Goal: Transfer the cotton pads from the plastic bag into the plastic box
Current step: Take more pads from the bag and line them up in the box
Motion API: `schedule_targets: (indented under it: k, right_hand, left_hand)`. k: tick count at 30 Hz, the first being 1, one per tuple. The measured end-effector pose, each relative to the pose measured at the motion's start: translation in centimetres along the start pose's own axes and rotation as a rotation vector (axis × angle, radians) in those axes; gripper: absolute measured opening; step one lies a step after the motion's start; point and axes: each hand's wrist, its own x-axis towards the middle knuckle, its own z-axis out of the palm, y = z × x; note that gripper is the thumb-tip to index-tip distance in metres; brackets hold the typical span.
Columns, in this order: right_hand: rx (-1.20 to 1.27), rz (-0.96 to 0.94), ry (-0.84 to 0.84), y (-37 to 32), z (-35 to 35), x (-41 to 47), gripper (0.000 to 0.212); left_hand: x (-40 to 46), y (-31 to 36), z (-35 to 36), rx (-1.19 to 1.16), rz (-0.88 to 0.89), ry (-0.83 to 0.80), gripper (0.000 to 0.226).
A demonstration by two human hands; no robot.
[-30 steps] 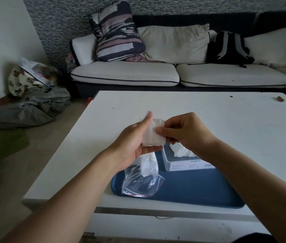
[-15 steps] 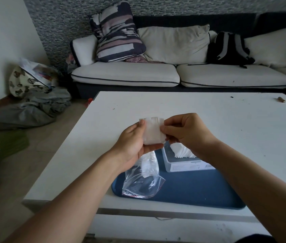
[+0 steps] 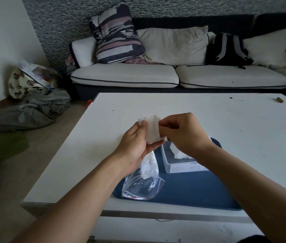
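hands are holding a small stack of cotton pads (image 3: 152, 130) above the white table (image 3: 226, 116): left hand (image 3: 135, 144) is gripping its left edge, right hand (image 3: 182, 132) is pinching its right; plastic bag (image 3: 144, 179) and plastic box (image 3: 179, 163) are lying nearer on the blue tray (image 3: 191, 192).

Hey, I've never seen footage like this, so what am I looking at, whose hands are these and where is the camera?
There is no machine here. The camera sits on a person's head, looking forward and down at their own two bare hands. The left hand and right hand together hold a small stack of cotton pads above a white table. Below them a dark blue tray carries a clear plastic bag with more pads inside and a plastic box already holding some. A sofa stands behind.
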Motion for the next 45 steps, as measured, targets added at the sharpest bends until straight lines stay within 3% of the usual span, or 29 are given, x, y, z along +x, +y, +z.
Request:
schedule_targets:
  k: [4, 7, 10, 14, 19, 25, 29, 36, 39, 43, 45]
  right_hand:
    - [0.259, 0.220, -0.142, -0.3, -0.4, 0.0, 0.030]
    - [0.223, 0.206, -0.136, 0.0, 0.2, -0.2, 0.039]
    - [0.245, 0.215, -0.117, 0.4, 0.4, 0.0, 0.029]
    - [0.367, 0.258, -0.214, 0.5, -0.4, 0.0, 0.025]
    - [0.257, 0.238, -0.141, 0.8, -0.3, 0.1, 0.013]
    - [0.281, 0.244, -0.085, 0.8, -0.4, 0.0, 0.016]
    - [0.327, 0.309, -0.081, 0.9, 0.1, 0.0, 0.025]
    - [0.279, 0.257, 0.018, 0.4, 0.5, -0.1, 0.028]
    - [0.423, 0.261, 0.026, 0.1, 0.3, 0.3, 0.062]
    - [0.471, 0.301, -0.151, -0.1, 1.5, -0.6, 0.060]
    - [0.507, 0.285, -0.178, 0.2, 1.2, -0.4, 0.054]
  left_hand:
    - [0.2, -0.1, -0.3, 0.097, 0.029, -0.013, 0.037]
    - [0.1, -0.1, -0.4, 0.115, 0.011, -0.034, 0.046]
    - [0.3, 0.2, -0.5, 0.001, -0.080, -0.006, 0.061]
    - [0.3, 0.9, -0.7, -0.136, -0.130, 0.018, 0.057]
    - [0.2, 0.7, -0.5, -0.050, -0.137, -0.038, 0.059]
    - [0.0, 0.0, 0.0, 0.067, -0.042, -0.095, 0.045]
    - [0.3, -0.9, 0.3, 0.161, 0.052, -0.019, 0.030]
    - [1.1, -1.5, 0.9, 0.402, 0.182, 0.067, 0.028]
    - [0.9, -1.1, 1.1, 0.495, 0.221, -0.046, 0.032]
    - [0.2, -1.1, 2.2, 0.437, 0.154, -0.211, 0.036]
    - [0.3, -0.8, 2.4, 0.386, 0.175, -0.199, 0.023]
